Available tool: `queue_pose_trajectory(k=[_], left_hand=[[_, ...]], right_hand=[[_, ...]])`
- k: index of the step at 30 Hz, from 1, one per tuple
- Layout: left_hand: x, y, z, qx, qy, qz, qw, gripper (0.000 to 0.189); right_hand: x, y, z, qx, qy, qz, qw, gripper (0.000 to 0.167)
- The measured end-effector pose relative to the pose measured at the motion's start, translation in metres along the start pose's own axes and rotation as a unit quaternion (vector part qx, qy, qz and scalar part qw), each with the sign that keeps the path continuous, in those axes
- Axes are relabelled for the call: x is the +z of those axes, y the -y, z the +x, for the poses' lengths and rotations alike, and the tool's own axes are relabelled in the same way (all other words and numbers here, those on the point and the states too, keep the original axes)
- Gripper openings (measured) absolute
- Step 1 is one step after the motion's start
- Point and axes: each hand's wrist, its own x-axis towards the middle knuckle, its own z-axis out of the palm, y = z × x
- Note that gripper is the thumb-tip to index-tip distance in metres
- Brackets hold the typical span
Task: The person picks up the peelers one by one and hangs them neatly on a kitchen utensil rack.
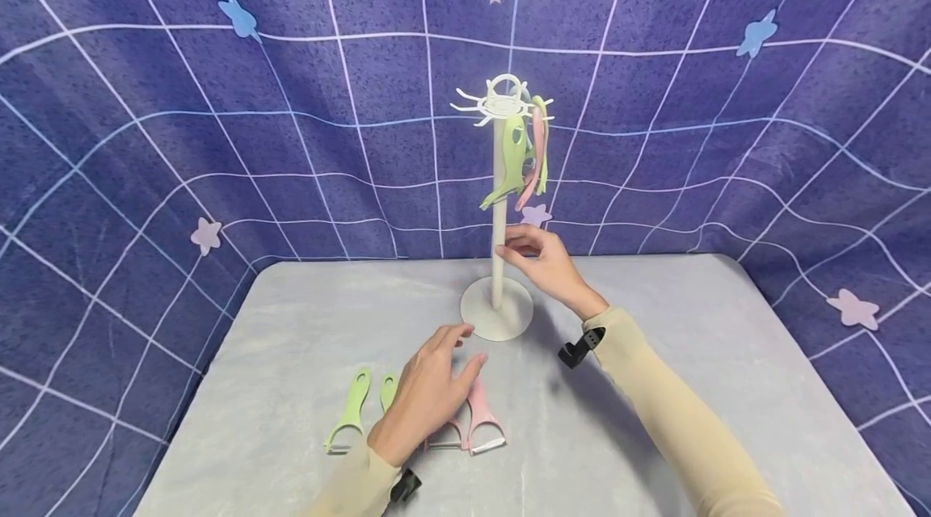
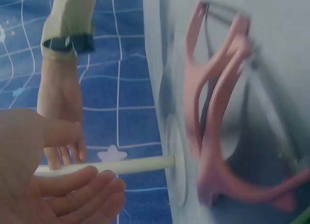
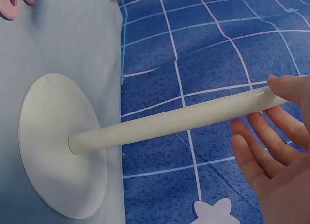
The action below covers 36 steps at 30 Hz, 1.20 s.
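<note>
Centrally, the stand: we see a white stand upright toward the back of the table, its post rising from a round base to a hook ring.
Right hand: our right hand grasps the post below the hanging peelers, thumb on one side and fingers on the other.
Hanging peelers: a green peeler hangs at the front of the ring, with a pink peeler and another green one close by on the right side. Something pale blue shows behind them, too hidden for us to name.
Left hand: our left hand hovers over the near part of the table, close to the base, fingers loosely bent and released, thumb apart.
Peelers below: a green peeler lies left of that hand; a second green one is partly covered by it. Two pink peelers lie side by side at its right.
Sleeves: we wear beige sleeves and black wrist straps.
Table: pale grey table.
Backdrop: blue cloth with grid lines and stars.
</note>
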Motion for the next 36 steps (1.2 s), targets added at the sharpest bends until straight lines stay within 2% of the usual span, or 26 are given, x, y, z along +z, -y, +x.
queue_pose_trajectory(k=[5, 9, 15, 19, 25, 36], left_hand=[[0.005, -0.006, -0.016, 0.021, -0.012, 0.033, 0.9992, 0.029], [0.011, -0.009, -0.022, 0.017, -0.008, 0.056, 0.9982, 0.020], [0.016, -0.014, -0.031, 0.005, 0.031, 0.063, 0.9975, 0.024], [0.018, -0.017, -0.038, 0.008, 0.029, 0.100, 0.9945, 0.035], [0.020, -0.018, -0.041, 0.001, 0.025, 0.155, 0.9877, 0.046], [0.031, -0.019, -0.037, -0.004, 0.047, 0.185, 0.9817, 0.038]], right_hand=[[0.002, -0.001, 0.002, 0.007, -0.003, -0.013, 0.9999, 0.030], [0.002, -0.001, 0.003, 0.002, -0.009, -0.014, 0.9999, 0.027], [0.003, -0.003, 0.006, -0.005, -0.011, -0.011, 0.9999, 0.024], [0.004, -0.003, 0.005, 0.000, -0.010, -0.011, 0.9999, 0.024], [0.005, 0.000, 0.006, -0.001, -0.012, -0.005, 0.9999, 0.024], [0.006, -0.002, 0.004, 0.005, -0.016, -0.002, 0.9999, 0.025]])
